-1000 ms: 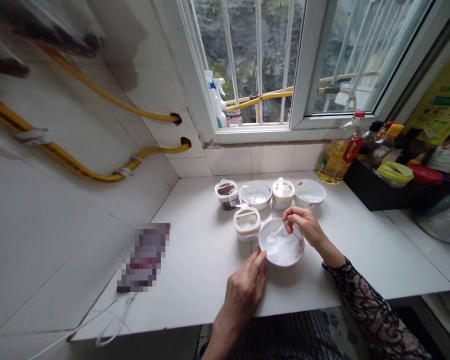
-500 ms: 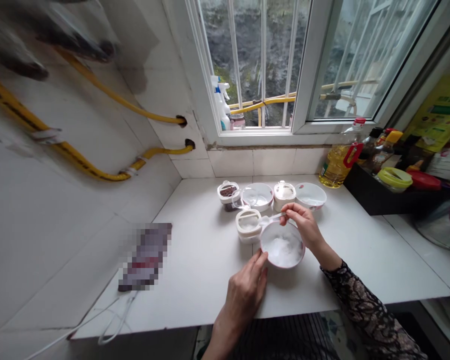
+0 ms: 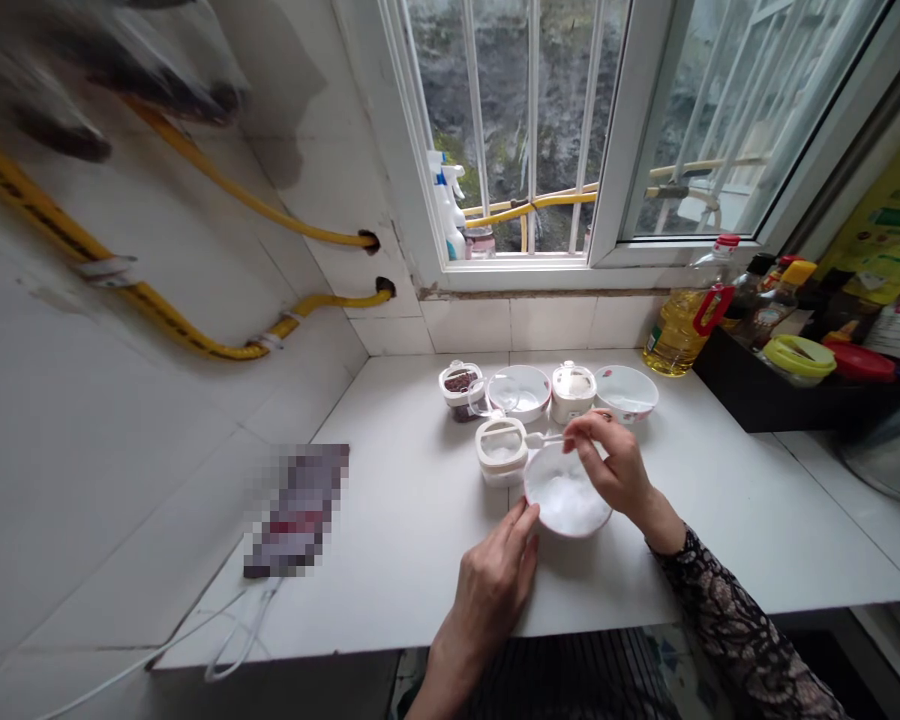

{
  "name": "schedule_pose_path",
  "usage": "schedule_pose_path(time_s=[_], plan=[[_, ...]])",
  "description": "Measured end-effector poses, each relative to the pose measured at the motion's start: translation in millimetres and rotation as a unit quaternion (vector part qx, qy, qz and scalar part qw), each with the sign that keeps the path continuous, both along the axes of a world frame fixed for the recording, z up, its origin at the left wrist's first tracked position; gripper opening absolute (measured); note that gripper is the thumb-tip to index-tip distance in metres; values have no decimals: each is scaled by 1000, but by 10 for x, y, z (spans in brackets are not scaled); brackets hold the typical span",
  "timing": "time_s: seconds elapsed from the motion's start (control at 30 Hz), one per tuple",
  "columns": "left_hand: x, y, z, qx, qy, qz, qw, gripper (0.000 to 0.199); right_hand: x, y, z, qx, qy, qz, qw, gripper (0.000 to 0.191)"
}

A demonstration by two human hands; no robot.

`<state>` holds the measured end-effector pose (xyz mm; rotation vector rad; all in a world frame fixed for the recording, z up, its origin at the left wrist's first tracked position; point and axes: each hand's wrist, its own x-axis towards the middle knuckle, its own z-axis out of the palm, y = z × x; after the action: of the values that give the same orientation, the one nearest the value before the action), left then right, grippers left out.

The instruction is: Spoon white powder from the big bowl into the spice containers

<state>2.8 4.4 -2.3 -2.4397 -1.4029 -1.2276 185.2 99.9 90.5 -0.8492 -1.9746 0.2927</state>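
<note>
My left hand (image 3: 489, 580) rests its fingertips against the left side of a white bowl (image 3: 579, 531), steadying it on the counter. White powdery stuff (image 3: 566, 498) lies inside the bowl. Above the bowl's far rim, my right hand (image 3: 607, 460) pinches the handle of a small white spoon (image 3: 541, 439). The spoon's head points left, close to the rim of an open clear jar (image 3: 502, 460) with a white collar and white contents. Part of the bowl's right side is hidden behind my right hand.
Behind stand a jar of dark red pieces (image 3: 462, 395), two more white bowls (image 3: 520, 392) and a jar of pale contents (image 3: 573, 392). An oil bottle (image 3: 682, 320) and a black condiment box (image 3: 750, 390) stand at right. A blurred-out object (image 3: 298, 510) with a white cable lies left.
My right hand has turned and moved slightly down and right over the bowl, with the spoon still in its fingers. My left hand stays at the bowl. The view shifts slightly.
</note>
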Motion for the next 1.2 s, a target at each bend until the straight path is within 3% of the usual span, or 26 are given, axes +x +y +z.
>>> schedule_pose_path(time_s=[0.2,0.37,0.43,0.63,0.93,1.07,1.2], plan=[[5,-8,12,0,-5,3,1000,40,163,88,-57,-5,-96,-66,993,17],[1,-15,26,-1,0,3,1000,38,97,87,-145,-1,-166,-2,986,20],[-1,-15,27,2,-1,3,1000,38,81,70,-145,0,-153,19,988,20],[2,-16,32,-10,-5,2,1000,37,109,62,-108,-22,-115,-15,993,20],[-1,-14,27,-4,-7,1,1000,40,11,39,-201,-55,-131,59,988,19],[6,-9,22,2,-5,3,1000,38,9,35,-204,-121,-101,68,985,20],[3,-11,24,-2,-8,0,1000,37,18,40,-160,-229,0,41,973,18]])
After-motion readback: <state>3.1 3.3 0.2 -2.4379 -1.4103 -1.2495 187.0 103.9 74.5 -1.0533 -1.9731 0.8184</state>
